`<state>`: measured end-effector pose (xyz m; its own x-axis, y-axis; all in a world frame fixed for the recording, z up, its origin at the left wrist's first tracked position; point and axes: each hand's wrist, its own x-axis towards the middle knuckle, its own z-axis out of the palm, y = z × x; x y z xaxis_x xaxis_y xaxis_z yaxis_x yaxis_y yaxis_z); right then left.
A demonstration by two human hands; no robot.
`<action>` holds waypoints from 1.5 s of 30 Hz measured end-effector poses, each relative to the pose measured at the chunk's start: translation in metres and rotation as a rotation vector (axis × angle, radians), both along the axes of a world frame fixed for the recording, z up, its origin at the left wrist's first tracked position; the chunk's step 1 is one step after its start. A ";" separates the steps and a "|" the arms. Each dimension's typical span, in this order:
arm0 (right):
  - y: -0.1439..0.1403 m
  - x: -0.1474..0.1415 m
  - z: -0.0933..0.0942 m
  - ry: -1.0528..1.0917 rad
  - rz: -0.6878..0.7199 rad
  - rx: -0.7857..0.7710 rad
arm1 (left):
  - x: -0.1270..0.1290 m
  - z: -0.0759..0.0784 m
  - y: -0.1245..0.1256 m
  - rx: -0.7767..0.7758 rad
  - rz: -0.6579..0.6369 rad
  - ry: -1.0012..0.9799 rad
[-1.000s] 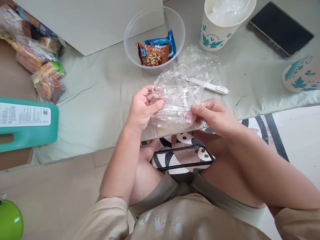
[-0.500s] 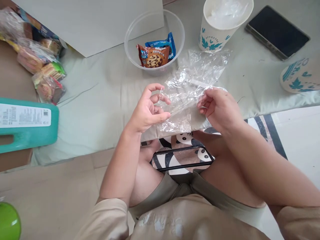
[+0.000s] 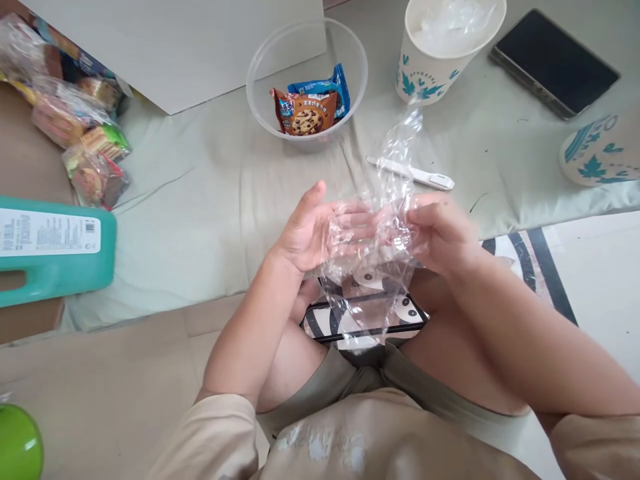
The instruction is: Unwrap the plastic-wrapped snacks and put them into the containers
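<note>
**Getting a flimsy plastic bag open without fighting it**

Working left to right. Far left on the desk (image 3: 200,200) there's a teal container (image 3: 55,250) lying on its side and a heap of wrapped snacks (image 3: 75,133) above it, none of it in play right now.

Our left hand (image 3: 313,230) is flat and palm-up, fingers (image 3: 350,223) spread and loose, sitting under the near part of the clear plastic bag (image 3: 380,253). We're not pinching anything on this side, just supporting the film. Good tip here: we keep that palm wide so the film has something to slide against instead of sticking to itself.

The bag is held up just above the desk's near edge, between both hands. Its top corner sticks up toward the paper cup (image 3: 440,50), and its lower end hangs over our lap. Behind it sit the clear bowl (image 3: 350,60) with a cookie packet (image 3: 305,113) and a blue one inside, and the white pen-shaped tool (image 3: 410,175) just beyond the bag.

Our right hand (image 3: 440,233) has its fingers pressed together on the bag's right side, pinching a fold of film. We'd say rub the layers with thumb and forefinger to part them, gently, since hard tugs just stretch it.

Far right: a dark phone (image 3: 555,60) and a second patterned cup (image 3: 600,150), well apart from the hands.
</note>
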<state>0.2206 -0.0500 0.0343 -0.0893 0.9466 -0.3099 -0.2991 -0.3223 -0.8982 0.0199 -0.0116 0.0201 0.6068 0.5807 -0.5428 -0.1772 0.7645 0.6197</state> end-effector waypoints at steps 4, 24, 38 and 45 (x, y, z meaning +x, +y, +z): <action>-0.002 0.003 0.002 -0.111 0.166 0.004 | 0.007 0.001 0.000 0.084 0.299 0.111; 0.004 0.001 -0.013 -0.113 0.078 -0.141 | -0.013 0.008 0.005 0.398 0.351 0.277; 0.008 -0.002 -0.009 -0.242 -0.115 -0.072 | -0.009 0.005 0.007 0.158 0.164 0.176; 0.004 0.006 -0.015 -0.251 -0.133 -0.040 | -0.007 0.007 0.007 0.208 0.208 0.311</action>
<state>0.2265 -0.0463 0.0190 0.1189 0.9314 -0.3441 -0.1114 -0.3319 -0.9367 0.0128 -0.0043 0.0274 0.2914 0.7896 -0.5400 -0.0951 0.5856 0.8050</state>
